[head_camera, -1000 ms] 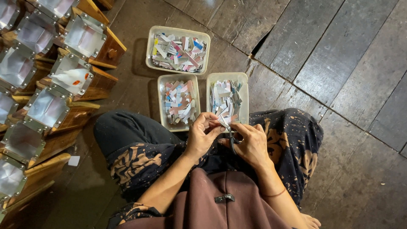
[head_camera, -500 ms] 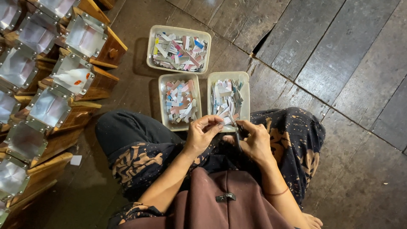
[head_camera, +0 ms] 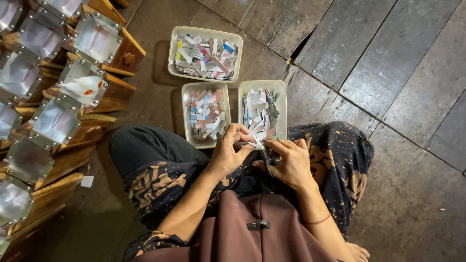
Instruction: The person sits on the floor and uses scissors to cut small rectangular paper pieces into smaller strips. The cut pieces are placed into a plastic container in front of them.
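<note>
We pinch a paper strip (head_camera: 253, 143) in our left hand (head_camera: 232, 153); right hand (head_camera: 286, 160) grips dark scissors (head_camera: 266, 162). Three plastic trays (head_camera: 281, 104) already hold cut strips (no uncut stock visible).

Plastic trays of paper scraps (head_camera: 206, 30): three
Hands: two, left (head_camera: 230, 153), right (head_camera: 290, 162)
Scissors (head_camera: 266, 161): one
Wooden boxes with metal-framed panes (head_camera: 97, 39): about nine

I can't tell what the dark tool (head_camera: 266, 164) is; my right hand (head_camera: 290, 162) covers most of it beside the right tray (head_camera: 281, 104).
</note>
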